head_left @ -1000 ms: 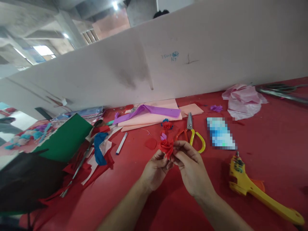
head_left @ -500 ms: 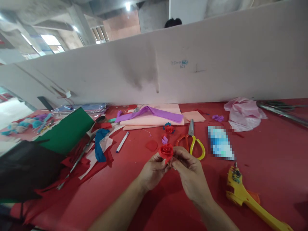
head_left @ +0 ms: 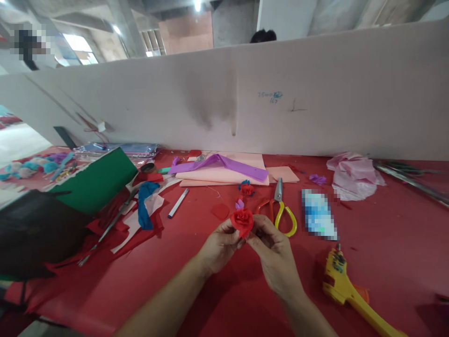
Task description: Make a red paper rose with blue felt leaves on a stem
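A red paper flower [head_left: 242,220] with ruffled, layered petals is held between my two hands over the red table. My left hand [head_left: 219,245] grips it from the left, fingers closed at its base. From the right, my right hand [head_left: 275,250] pinches the flower's lower edge with thumb and fingers. Just beyond lie a small purple paper piece [head_left: 239,204] and a red and blue paper flower [head_left: 247,188]. A red petal-shaped paper piece [head_left: 220,211] rests flat to the left. Scissors [head_left: 286,215] with a yellow and an orange handle lie beyond my right hand.
A yellow glue gun [head_left: 345,281] lies at right, near a blurred blue-white packet [head_left: 318,214]. Peach paper sheets [head_left: 224,177] carry a purple strip [head_left: 242,169]. A marker [head_left: 178,203], paper scraps and a green sheet [head_left: 101,182] lie left. A white partition [head_left: 157,103] borders the back.
Around the red flower's front, a petal now lies smoother and wider where a strip end hung down before. Both hands keep their hold. The camera view has shifted slightly.
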### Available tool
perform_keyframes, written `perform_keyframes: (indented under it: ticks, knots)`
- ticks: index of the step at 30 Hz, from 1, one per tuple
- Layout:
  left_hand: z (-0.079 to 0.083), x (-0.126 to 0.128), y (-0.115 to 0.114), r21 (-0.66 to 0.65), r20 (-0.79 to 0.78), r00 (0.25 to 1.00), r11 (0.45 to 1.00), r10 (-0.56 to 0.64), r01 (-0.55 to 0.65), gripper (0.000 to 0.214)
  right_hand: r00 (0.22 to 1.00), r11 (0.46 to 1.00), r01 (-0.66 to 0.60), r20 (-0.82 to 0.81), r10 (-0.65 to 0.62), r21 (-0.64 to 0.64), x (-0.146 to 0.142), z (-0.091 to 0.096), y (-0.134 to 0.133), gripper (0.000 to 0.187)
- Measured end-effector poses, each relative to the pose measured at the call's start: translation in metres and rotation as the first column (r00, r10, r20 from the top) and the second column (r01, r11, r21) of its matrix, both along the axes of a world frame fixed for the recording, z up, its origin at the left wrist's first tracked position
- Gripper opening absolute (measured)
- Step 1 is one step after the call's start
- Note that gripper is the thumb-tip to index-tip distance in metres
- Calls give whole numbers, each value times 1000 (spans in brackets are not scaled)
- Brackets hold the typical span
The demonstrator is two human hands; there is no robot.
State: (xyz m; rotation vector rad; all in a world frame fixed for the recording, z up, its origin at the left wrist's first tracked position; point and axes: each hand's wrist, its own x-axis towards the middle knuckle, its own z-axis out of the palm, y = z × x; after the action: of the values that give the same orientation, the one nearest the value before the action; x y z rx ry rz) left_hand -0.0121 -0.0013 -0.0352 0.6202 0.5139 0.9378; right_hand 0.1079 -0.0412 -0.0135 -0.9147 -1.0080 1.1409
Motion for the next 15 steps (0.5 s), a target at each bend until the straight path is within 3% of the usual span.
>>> perform_keyframes:
  ticks: [11,15]
  knots:
    - [5,0,0,-22,-1,1000,1000,0,0,23,995,1000,16,-98,-13,23,-1,-5,-3,18]
    - [5,0,-1,-78,17,999,996,46,-45,25,999,995,47,-25,-45,83,-4,1,-5,12]
